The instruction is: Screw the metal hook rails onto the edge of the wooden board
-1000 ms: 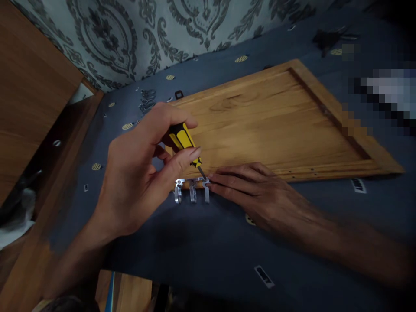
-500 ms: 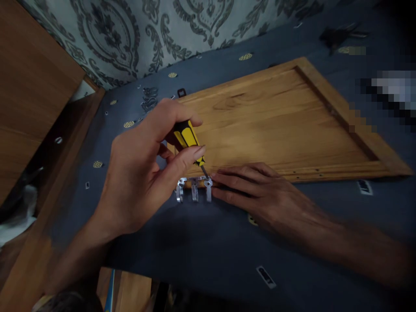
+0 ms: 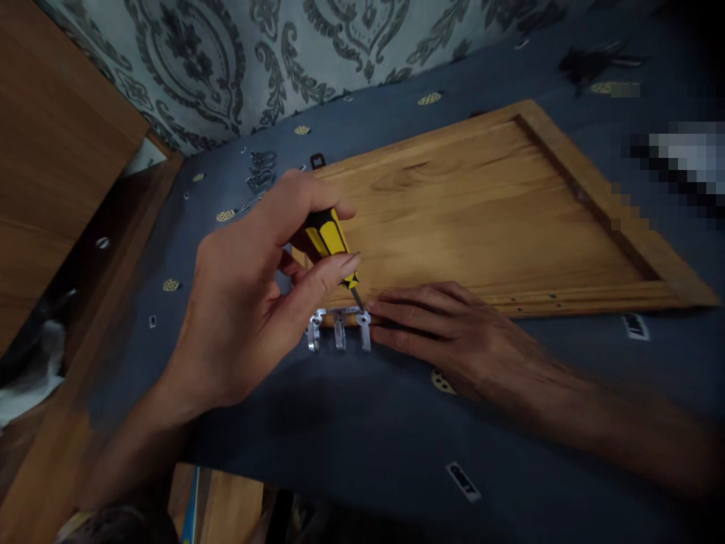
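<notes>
My left hand (image 3: 249, 302) is closed round the yellow and black handle of a screwdriver (image 3: 328, 234). The shaft slants down, its tip meeting the right end of a silver metal hook rail (image 3: 340, 321) with three hooks. That rail lies along the near edge of a framed wooden panel (image 3: 487, 219), its hooks pointing toward me. My right hand (image 3: 470, 332) rests flat on the panel's near edge, fingers stretched out and fingertips against or very close to the rail's right end. Its thumb is hidden, and any screw under the tip is too small to make out.
The panel lies on a dark blue patterned cloth (image 3: 340, 438). Several small metal pieces (image 3: 261, 170) and a small dark piece (image 3: 318, 161) sit beyond it. A dark tool (image 3: 594, 64) is at the back right. Wooden furniture (image 3: 68, 151) stands at left, before patterned wallpaper (image 3: 362, 38).
Hardly anything differs. The screwdriver and both hands hold almost the same position, with only a tiny shift of the whole view.
</notes>
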Demonstrator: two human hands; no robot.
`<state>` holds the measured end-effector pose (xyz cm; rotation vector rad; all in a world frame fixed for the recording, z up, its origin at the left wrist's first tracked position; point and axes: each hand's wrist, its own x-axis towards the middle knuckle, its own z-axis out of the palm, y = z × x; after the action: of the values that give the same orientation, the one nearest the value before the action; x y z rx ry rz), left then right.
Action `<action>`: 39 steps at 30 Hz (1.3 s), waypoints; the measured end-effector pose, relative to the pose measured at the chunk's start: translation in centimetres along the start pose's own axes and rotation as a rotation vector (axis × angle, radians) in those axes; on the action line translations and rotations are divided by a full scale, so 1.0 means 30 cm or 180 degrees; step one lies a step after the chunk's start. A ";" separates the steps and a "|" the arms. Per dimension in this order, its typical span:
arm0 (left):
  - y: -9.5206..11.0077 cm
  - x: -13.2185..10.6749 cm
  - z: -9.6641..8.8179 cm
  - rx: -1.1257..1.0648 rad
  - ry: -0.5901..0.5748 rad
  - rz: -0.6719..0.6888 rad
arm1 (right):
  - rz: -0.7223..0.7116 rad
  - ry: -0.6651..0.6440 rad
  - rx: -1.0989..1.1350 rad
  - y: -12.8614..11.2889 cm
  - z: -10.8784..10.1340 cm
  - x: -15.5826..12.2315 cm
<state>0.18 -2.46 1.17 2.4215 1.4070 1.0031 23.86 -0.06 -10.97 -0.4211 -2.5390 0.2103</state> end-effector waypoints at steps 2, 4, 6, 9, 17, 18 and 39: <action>-0.002 0.000 -0.001 0.0038 0.0012 0.0015 | 0.0002 0.0007 -0.0021 -0.002 -0.002 0.001; -0.003 -0.001 -0.001 0.0106 0.0024 0.0000 | -0.0001 -0.0015 -0.0042 -0.004 -0.002 0.001; -0.003 -0.001 0.001 0.0097 0.0035 -0.0008 | -0.0006 -0.0061 -0.0056 -0.004 -0.003 0.000; -0.003 -0.001 0.004 0.0024 0.0071 0.0029 | 0.0005 -0.0084 -0.0037 -0.003 -0.006 0.000; -0.003 0.002 0.006 0.0109 0.0028 0.0158 | 0.0004 -0.0017 0.0004 0.000 0.004 -0.007; -0.003 0.002 0.006 0.0124 0.0028 0.0176 | 0.0010 -0.0029 -0.0019 0.001 0.007 -0.009; 0.005 0.004 0.008 0.0251 0.0053 0.0271 | -0.0001 0.0088 -0.0107 -0.003 0.012 -0.005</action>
<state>0.50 -2.39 1.12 2.5553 1.3844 1.0069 23.78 -0.22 -11.32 -0.4337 -2.5186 0.1609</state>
